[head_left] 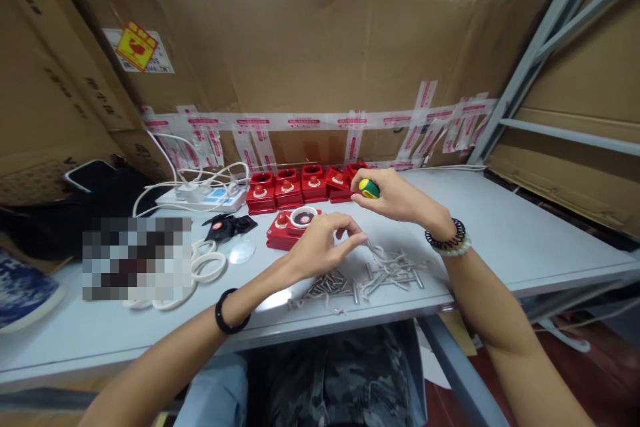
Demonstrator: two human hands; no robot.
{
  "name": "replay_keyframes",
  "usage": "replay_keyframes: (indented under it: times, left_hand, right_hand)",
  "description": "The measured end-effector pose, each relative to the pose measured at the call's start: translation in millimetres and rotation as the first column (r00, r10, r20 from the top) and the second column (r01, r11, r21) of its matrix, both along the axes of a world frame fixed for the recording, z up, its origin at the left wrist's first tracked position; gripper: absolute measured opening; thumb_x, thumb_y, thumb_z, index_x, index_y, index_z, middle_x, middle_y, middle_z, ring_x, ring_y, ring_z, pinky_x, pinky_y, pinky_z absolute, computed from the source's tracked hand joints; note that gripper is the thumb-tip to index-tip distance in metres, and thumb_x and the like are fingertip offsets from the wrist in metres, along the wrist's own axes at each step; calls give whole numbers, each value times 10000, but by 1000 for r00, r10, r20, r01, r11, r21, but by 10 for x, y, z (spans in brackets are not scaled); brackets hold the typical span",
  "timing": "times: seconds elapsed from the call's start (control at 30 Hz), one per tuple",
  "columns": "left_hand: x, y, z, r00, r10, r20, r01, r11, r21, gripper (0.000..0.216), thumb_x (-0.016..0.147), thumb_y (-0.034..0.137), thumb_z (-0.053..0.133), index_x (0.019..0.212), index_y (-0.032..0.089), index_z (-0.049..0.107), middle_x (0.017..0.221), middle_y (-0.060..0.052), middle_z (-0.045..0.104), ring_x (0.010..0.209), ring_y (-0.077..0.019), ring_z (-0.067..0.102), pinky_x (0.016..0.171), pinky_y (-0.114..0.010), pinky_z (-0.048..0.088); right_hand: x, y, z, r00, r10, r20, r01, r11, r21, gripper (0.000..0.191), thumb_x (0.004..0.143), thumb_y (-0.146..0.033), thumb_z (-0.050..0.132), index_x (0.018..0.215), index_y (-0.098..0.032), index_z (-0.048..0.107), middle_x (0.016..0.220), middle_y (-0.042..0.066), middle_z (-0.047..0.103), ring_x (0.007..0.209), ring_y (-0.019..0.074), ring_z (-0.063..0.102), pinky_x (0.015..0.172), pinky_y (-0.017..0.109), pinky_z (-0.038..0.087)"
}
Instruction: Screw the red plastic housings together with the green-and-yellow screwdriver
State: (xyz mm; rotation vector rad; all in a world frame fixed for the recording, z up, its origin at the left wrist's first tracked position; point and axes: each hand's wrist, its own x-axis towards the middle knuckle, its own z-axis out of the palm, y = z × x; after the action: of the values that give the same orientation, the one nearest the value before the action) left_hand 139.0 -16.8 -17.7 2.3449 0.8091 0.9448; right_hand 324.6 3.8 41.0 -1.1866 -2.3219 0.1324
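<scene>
My right hand (393, 195) grips a screwdriver (369, 188) by its green and yellow handle; the shaft is hidden. My left hand (325, 245) is closed, thumb and forefinger pinched together over the small metal parts. Whatever the pinch holds is too small to make out. Just behind the left hand lies a red box-shaped unit (283, 238) with a red knob, and a white ring (304, 208) around a dark round opening. Below and right of that hand lie silver metal pins with whitish cords (393, 271) and a heap of screws (327, 283).
Several similar red units (288, 188) stand in a row at the back. Left are a white power strip (213, 199) with cables, black parts (227, 225), a clear disc (242, 251) and white rings (209, 267). Cardboard (310, 47) walls the back; a metal frame (525, 60) rises right.
</scene>
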Motion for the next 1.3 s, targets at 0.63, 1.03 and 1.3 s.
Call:
replay_keyframes:
  times: [0.63,1.03,1.3]
  left_hand:
    - [-8,109,-88,978,102,182,-60,973,-225,235,868,342,589,812,133,682,533,16,593,462,-85,490,474,-206,370]
    - [-8,113,-95,966,97,238,-35,967,-253,236,841,367,636,790,137,659,703,-47,700,593,-121,618,537,-208,455]
    - [4,102,-107,949,128,288,-32,948,-315,190,807,275,640,945,148,608,731,-39,715,620,-127,650,587,-219,495]
  right_hand:
    - [146,75,24,959,250,130,-151,846,-512,269,688,-362,730,839,-142,698,754,31,680,669,128,563,601,250,424]
    - [156,150,12,939,341,46,-255,779,-573,141,712,-250,701,773,-126,666,700,11,662,633,103,547,593,228,418]
    - [235,105,123,956,282,82,-221,874,-434,266,769,-371,669,891,-135,676,771,27,650,675,122,543,627,256,414]
